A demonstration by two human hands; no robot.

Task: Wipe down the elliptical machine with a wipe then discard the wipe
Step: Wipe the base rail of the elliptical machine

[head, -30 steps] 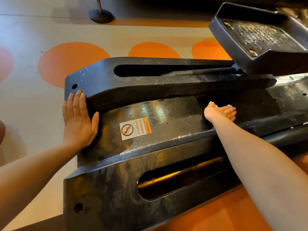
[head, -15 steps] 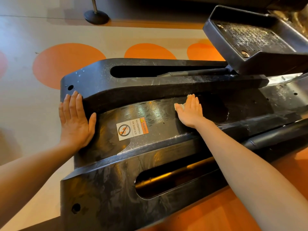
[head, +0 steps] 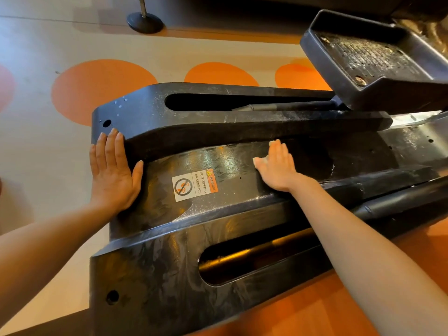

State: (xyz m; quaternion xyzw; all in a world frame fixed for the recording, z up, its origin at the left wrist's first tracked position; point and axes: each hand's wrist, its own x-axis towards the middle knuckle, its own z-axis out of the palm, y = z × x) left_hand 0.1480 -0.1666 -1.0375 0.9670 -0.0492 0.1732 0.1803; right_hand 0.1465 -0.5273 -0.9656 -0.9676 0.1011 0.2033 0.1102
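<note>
Machine base: I see the elliptical machine (head: 242, 238) running from lower left to upper right, on the floor (head: 48, 69).
Near rail: closest to me, with a long slot (head: 254, 258) in its top.
Far rail: behind the middle panel, also with a slot (head: 242, 101).
Warning label: the label (head: 195, 186) lies on the middle panel, between my hands.
Left hand: my left hand (head: 112, 175) lies flat on the panel's left end, against the far rail.
Right hand: my right hand (head: 276, 167) presses flat right of the label, the wipe (head: 271, 143) under its fingers.
Pedal: the pedal (head: 373, 59) sits upper right, above the far rail.
Post base: a stand base (head: 145, 22) sits on the floor beyond the machine.
</note>
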